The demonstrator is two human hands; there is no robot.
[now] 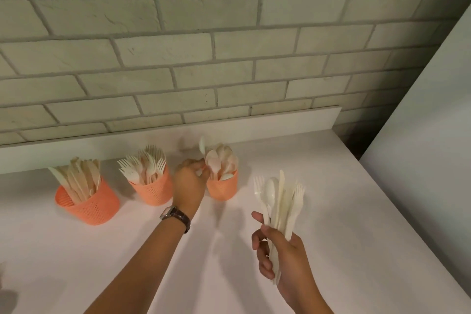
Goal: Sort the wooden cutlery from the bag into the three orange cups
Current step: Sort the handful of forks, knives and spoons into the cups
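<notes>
Three orange cups stand on one bench [331, 211]: a left cup [88, 205], a middle cup [153, 190] and a right cup [221, 187]. Each holds one kind of cutlery, with knives [76, 178] in the left, forks [146, 163] in the middle and spoons [220, 160] in the right. Each lot is too crowded for an exact count, but well over five apiece.

There are two hands. The left hand [190, 183] pinches one spoon [203, 145] at the right cup, and the right hand [280, 255] grips one bundle [280, 199]. In that bundle two fork heads, one spoon bowl and one knife blade show — further pieces overlap and cannot be counted. One watch [175, 215] sits on the left wrist.
</notes>
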